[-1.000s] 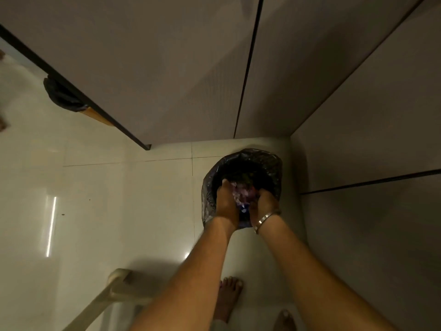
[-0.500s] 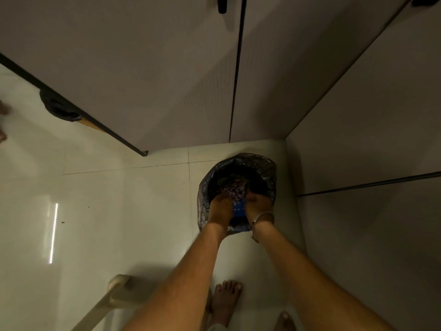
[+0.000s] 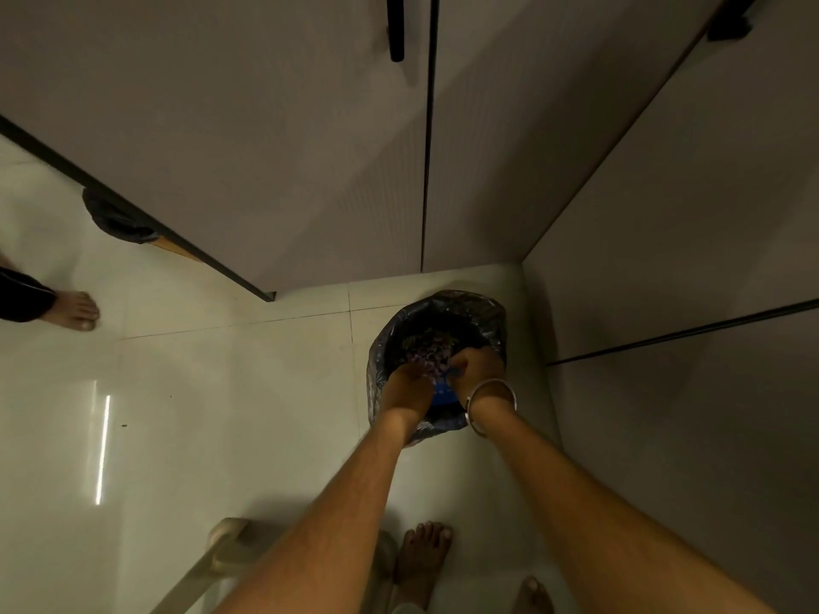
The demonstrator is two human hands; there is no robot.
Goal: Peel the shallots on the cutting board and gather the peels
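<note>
Reaching down over a bin (image 3: pixel 436 312) lined with a black bag, both hands meet above its mouth. The left hand (image 3: pixel 405 387) hangs over the near-left rim, fingers curled downward; whether they hold anything cannot be told. The right hand (image 3: pixel 476 367), a bangle (image 3: pixel 489 403) on its wrist, curls its fingers round something blue (image 3: pixel 441 394) at the near rim; what it is stays unclear. Purple peels (image 3: pixel 427 350) lie heaped inside the bin, just beyond the fingertips.

The bin sits in a corner of the floor (image 3: pixel 221 414), close to grey cabinet doors (image 3: pixel 266 148) behind it and a second run of doors (image 3: pixel 687 259) on its right, so room is tight on those two sides. Pale tiles stretch open to the left. A dark bag (image 3: pixel 117 219) hangs at a door's lower edge far left. Another person's bare foot (image 3: pixel 73 310) stands well left. The wearer's feet (image 3: pixel 423 556) are near the bottom, beside a pale curved rail (image 3: pixel 221 551).
</note>
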